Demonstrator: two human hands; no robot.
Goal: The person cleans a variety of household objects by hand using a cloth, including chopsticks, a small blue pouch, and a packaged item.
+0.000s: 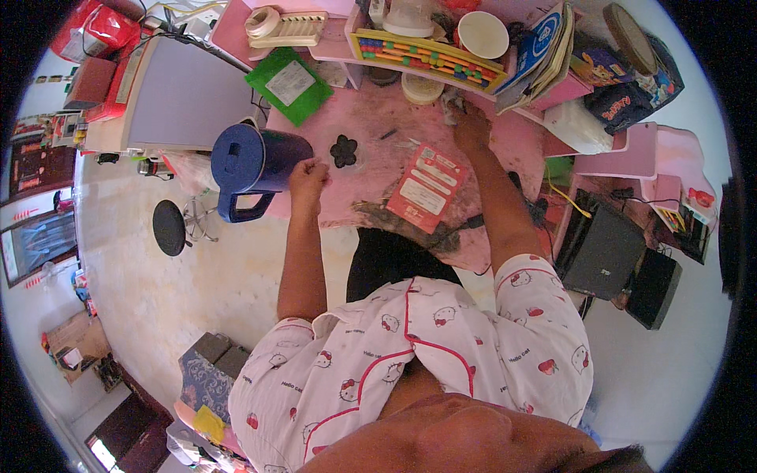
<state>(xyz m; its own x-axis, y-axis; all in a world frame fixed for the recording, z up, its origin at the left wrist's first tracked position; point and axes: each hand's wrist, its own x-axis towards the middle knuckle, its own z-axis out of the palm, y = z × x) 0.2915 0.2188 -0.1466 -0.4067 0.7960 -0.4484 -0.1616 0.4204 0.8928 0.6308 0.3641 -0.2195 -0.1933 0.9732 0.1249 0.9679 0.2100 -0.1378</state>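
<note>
My right hand (471, 125) reaches to the back of the pink desk (366, 118) and grips a crumpled whitish tissue or cloth (450, 109). Just left of it stands a round tub (422, 88) with a pale lid. My left hand (309, 182) is curled beside a large dark blue lidded jug (266, 156); nothing shows in its fingers, and contact with the jug cannot be told. Between my hands is a black flower-shaped piece (344, 151). Nearer me, a red and white printed card (427, 186) lies at the worn, stained desk edge.
A green packet (290, 86) lies at the back left. Along the back shelf are a yellow-framed abacus (432, 62), a white cup (483, 34) and stacked books (538, 56). A lilac-sided cabinet (195, 100) stands left, a black stool (169, 227) on the floor.
</note>
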